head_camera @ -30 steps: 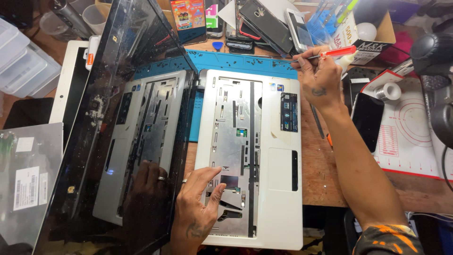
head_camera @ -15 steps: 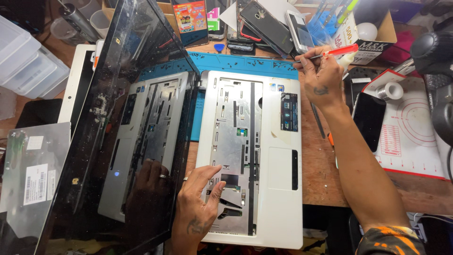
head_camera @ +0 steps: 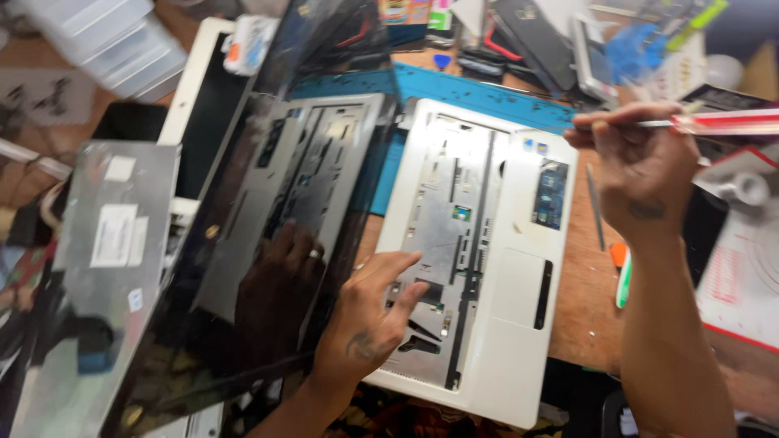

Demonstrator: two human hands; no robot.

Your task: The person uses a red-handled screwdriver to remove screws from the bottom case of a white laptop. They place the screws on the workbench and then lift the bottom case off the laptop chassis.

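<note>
1. We see the left hand [head_camera: 365, 320] flat on the laptop base [head_camera: 479, 251], fingers spread, tips in the bare keyboard bay near the front edge. It grips nothing and looks to be pinning the base down.
2. Right hand [head_camera: 641, 166] is up over the desk [head_camera: 580, 308], past the base's far right corner, fingers pinched shut on a thin tool [head_camera: 714, 123] w/ a red-white handle. Tool lies roughly level, its tip hidden by the fingers, clear of the base.
3. Base is white, keyboard out, metal tray showing. It rests half on a blue mat [head_camera: 479, 85], probably to keep it from sliding.
4. Screen [head_camera: 268, 243] is hinged open to the left, dark glass mirroring the tray and the left hand.
5. Grey panel [head_camera: 114, 243] w/ stickers lies far left; clutter of parts along the back.
6. Vs 0.5 s ago: both hands sit about where they were, same grip on the tool. The view has swung and blurred; the head moved, not the work.
</note>
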